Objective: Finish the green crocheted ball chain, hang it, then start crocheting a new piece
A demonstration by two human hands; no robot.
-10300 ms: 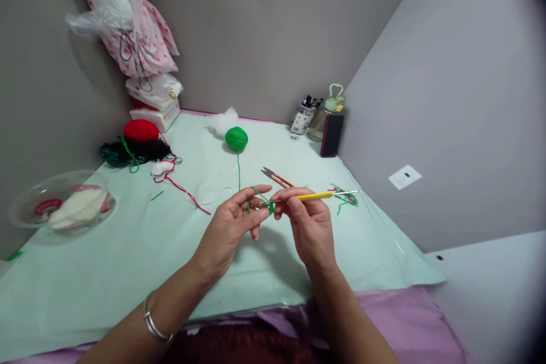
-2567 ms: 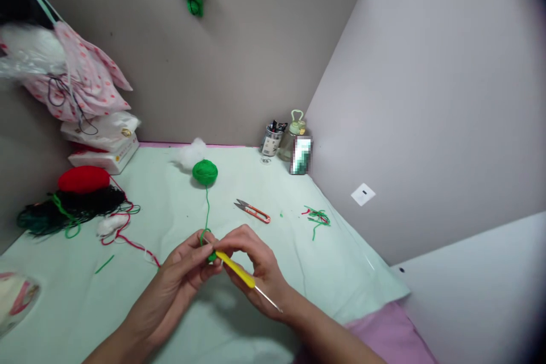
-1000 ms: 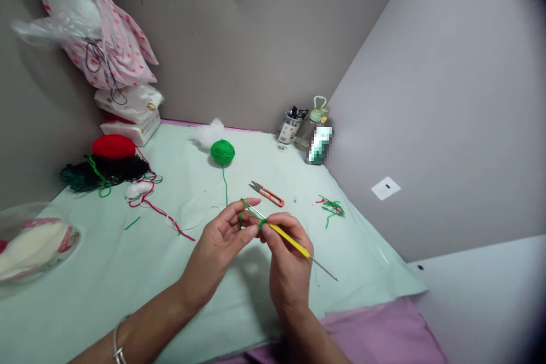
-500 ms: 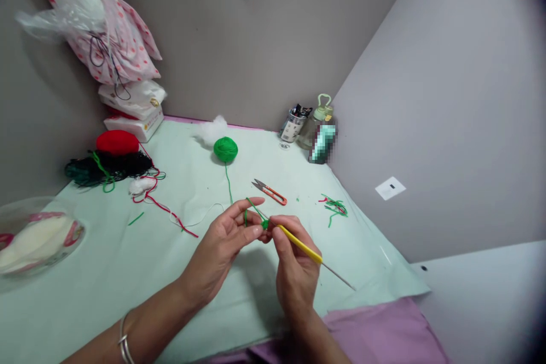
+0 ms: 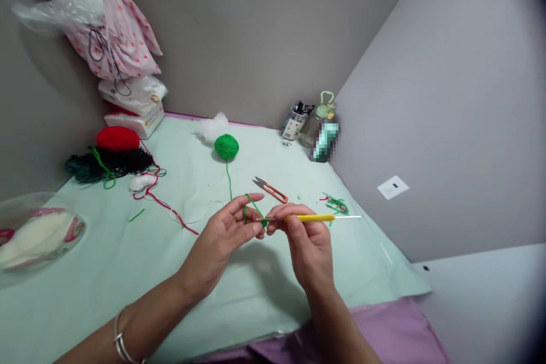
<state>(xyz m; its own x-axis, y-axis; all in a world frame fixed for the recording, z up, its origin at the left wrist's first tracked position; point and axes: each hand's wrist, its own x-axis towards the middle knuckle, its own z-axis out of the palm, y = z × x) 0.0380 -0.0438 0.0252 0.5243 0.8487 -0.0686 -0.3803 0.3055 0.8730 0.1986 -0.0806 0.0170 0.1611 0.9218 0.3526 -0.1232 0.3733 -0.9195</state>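
Two hands (image 5: 309, 242) | one yellow hook (image 5: 315, 218) | one green yarn ball (image 5: 226, 147)

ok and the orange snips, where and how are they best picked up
Probably by the orange handle, pinched across its sides, coming from above and the right. The snips lie flat on the table, dark blades pointing away and left, so the handle end sits nearer the right hand, which holds the yellow crochet hook.
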